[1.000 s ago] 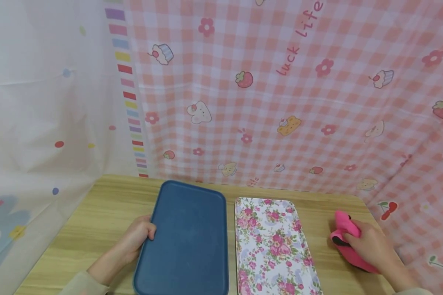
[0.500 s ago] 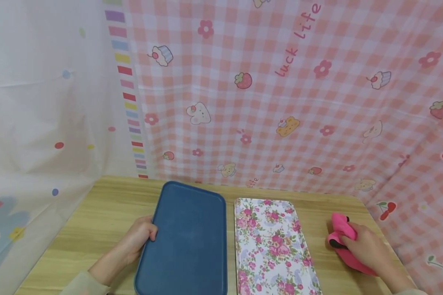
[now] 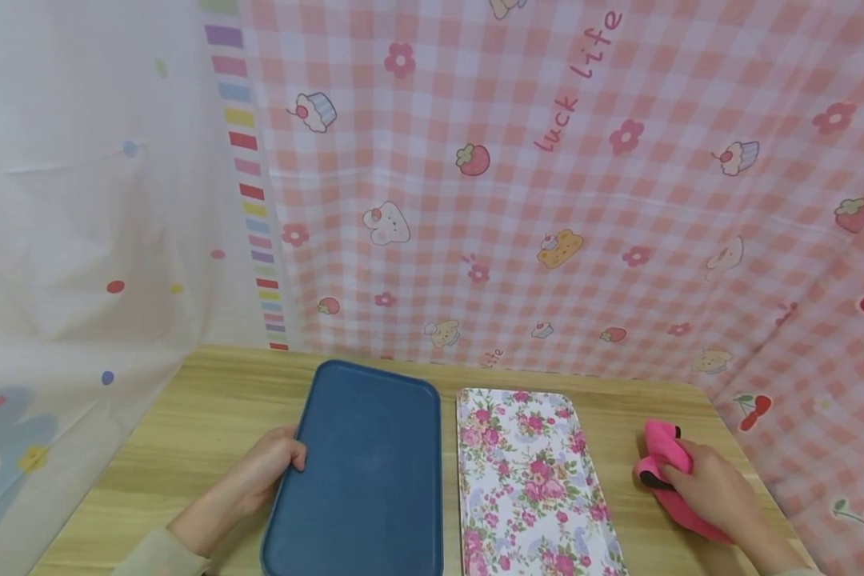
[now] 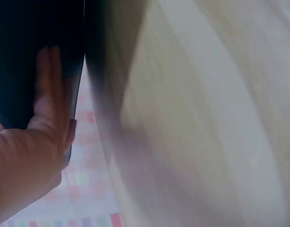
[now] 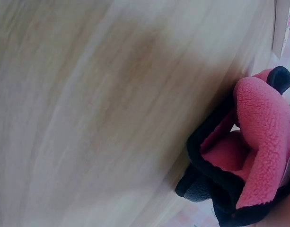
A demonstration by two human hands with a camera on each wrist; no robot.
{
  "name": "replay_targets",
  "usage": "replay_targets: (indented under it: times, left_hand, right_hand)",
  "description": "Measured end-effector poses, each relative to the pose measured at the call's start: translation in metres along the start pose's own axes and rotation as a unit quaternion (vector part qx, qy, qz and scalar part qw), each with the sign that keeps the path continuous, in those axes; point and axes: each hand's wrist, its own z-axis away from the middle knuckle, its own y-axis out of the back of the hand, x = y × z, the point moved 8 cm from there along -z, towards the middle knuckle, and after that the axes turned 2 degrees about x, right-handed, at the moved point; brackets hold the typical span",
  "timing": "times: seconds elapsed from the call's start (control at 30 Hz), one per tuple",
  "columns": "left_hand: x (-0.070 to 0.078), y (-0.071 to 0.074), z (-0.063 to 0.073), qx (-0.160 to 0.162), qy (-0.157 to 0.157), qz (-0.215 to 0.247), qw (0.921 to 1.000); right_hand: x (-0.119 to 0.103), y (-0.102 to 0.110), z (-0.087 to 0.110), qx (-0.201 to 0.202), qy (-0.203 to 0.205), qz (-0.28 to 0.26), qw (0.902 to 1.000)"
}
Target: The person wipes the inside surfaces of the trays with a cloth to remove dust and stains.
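Note:
In the head view my left hand (image 3: pixel 265 468) holds a dark blue rectangular tray (image 3: pixel 363 472) by its left edge, thumb over the rim. The left wrist view shows the fingers (image 4: pixel 48 90) stretched along the dark underside, with a gap between tray and table. At the right, my right hand (image 3: pixel 713 488) grips a bunched pink fleecy cloth (image 5: pixel 265 123) with black edging, low at the tabletop. Part of the cloth is hidden under the palm. Between the hands lies a white tray with a pink rose pattern (image 3: pixel 533 480), touched by neither hand.
The wooden table (image 3: pixel 209 400) carries everything. Behind it hangs a pink checked curtain (image 3: pixel 432 200), which continues down the right side. A white sheet with coloured dots (image 3: pixel 79 200) hangs at the left.
The right hand has shifted slightly left and nearer with the pink cloth. The left hand keeps its hold on the blue tray, whose far end sits a touch lower in view.

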Motion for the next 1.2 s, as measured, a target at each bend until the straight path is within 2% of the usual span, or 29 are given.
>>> replay_targets:
  times: [0.13,0.27,0.33,0.47,0.6,0.87,1.2]
  left_hand:
    - [-0.003,0.003,0.0,-0.007,0.007,-0.016,0.9998]
    - [-0.004,0.003,0.0,-0.031,0.011,-0.009,0.9994]
    - [-0.004,0.004,0.0,-0.028,0.016,-0.015,0.9994]
    - [-0.006,0.008,0.001,0.007,0.026,-0.046,0.9986]
    - [-0.004,0.012,0.001,0.041,0.02,-0.084,0.9954]
    - [0.002,0.018,0.003,0.091,-0.012,-0.178,0.9798]
    - [0.008,0.017,0.007,0.107,-0.017,-0.231,0.967]
  right_hand:
    - [0.001,-0.001,-0.001,-0.005,-0.005,0.005,1.0]
    - [0.003,-0.002,-0.001,-0.006,-0.008,0.009,0.9999]
    - [0.003,-0.003,-0.002,-0.007,-0.011,0.01,0.9999]
    - [0.003,-0.004,-0.001,-0.009,-0.014,0.01,0.9998]
    - [0.002,-0.004,-0.001,-0.013,-0.016,0.01,0.9997]
    - [0.001,-0.003,0.0,-0.006,-0.012,0.013,0.9998]
    - [0.001,-0.006,0.002,-0.017,-0.02,0.013,0.9996]
